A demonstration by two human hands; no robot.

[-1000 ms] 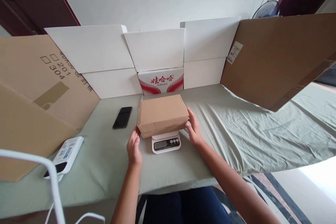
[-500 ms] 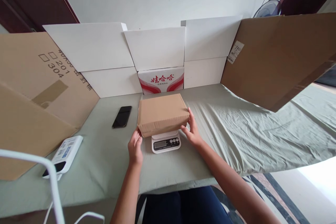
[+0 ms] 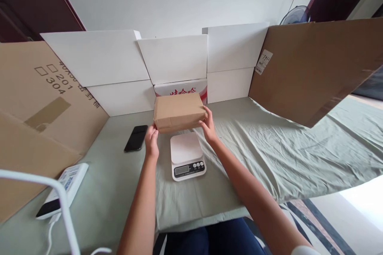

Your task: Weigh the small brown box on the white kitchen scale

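- The brown cardboard box covers most of the red-and-white printed carton behind it; only a strip of the carton's red lettering shows, too little to read.
- The box is shut, so what it holds cannot be seen. It looks to be raised clear of the table, just behind the scale — whether its far edge rests on anything is hidden.
- The left hand grips the box's near left corner, fingers curled under the edge. The right hand presses flat against the right end, thumb on the front. Both are closed on the box.
- The scale's white platform is bare; its display is too small to read.
- A black phone lies left of the scale, near the left hand.
- A white device sits at the left table edge, partly crossed by a white tube in the foreground.
- White boards and brown cardboard sheets wall in the green cloth-covered table.
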